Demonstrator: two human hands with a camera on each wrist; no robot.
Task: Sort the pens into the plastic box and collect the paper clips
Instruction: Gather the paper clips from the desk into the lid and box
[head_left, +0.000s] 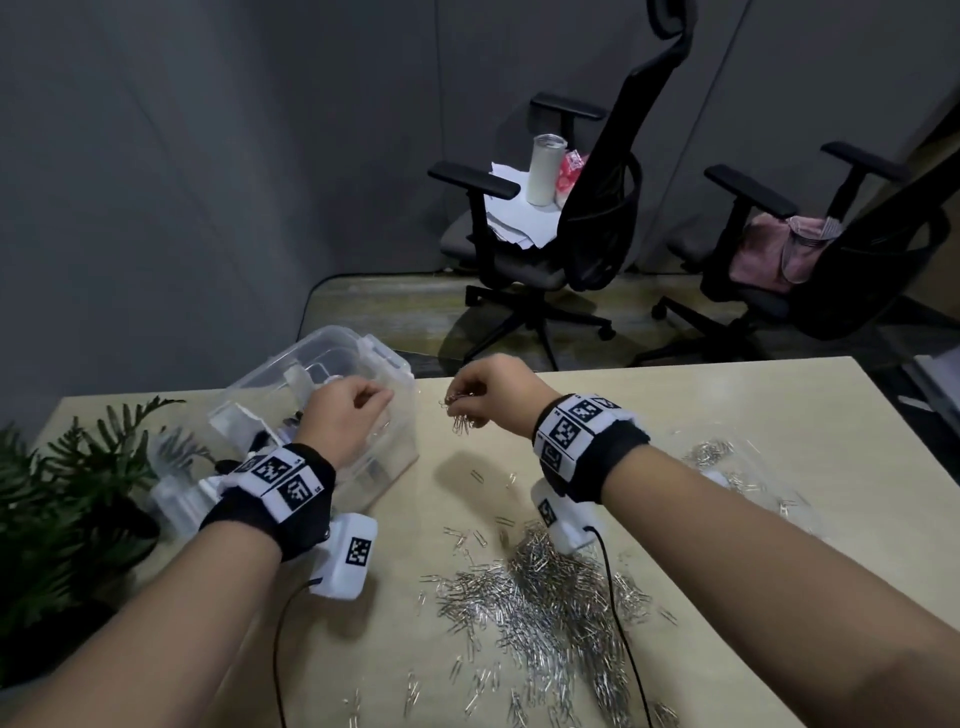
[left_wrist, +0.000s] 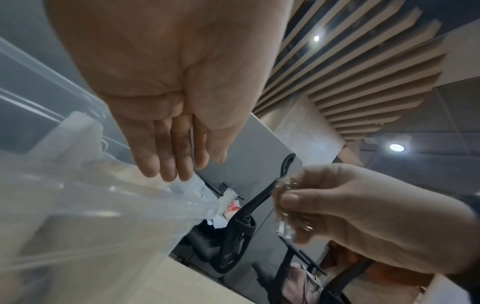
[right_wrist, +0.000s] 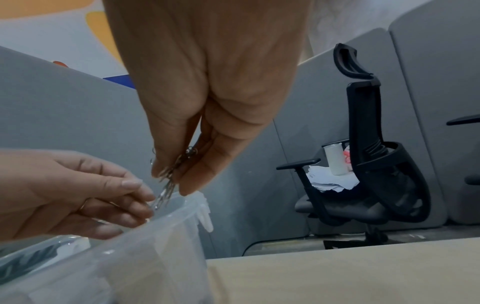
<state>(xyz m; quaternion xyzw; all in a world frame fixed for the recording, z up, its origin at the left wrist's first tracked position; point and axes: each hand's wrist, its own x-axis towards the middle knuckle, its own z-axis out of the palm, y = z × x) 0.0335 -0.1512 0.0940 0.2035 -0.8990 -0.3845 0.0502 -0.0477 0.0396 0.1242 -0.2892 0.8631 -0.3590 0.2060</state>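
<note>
Both forearms fill the near edge of the head view, and between them a broad heap of silver paper clips (head_left: 545, 597) lies on the beige table (head_left: 753, 415), thinning into strays toward the far side. Farther off, the right hand (head_left: 493, 395) hangs above the table just right of the clear plastic box (head_left: 374, 457), its fingertips and thumb pinched tight round a small bunch of clips (head_left: 460, 415) that dangles below them. The left hand (head_left: 348, 415) sits over the near right corner of the box, fingers loosely curled; from the right wrist view they seem to touch the rim or a stray clip there, but I cannot tell whether they truly hold anything. Dark shapes inside the box, probably pens, show through its left wall, too blurred to name surely.

The step in hand looks like carrying this pinch over the rim and dropping it in. To do it well, the bunch should travel fully past the box wall before the fingers part, since the hanging clips sit only loosely in the cluster and could shed onto the table. Releasing low inside the box would limit bouncing. The left hand would serve best steadying the light box and staying clear of the drop. Most clips remain on the table, so many such trips are left.
</note>
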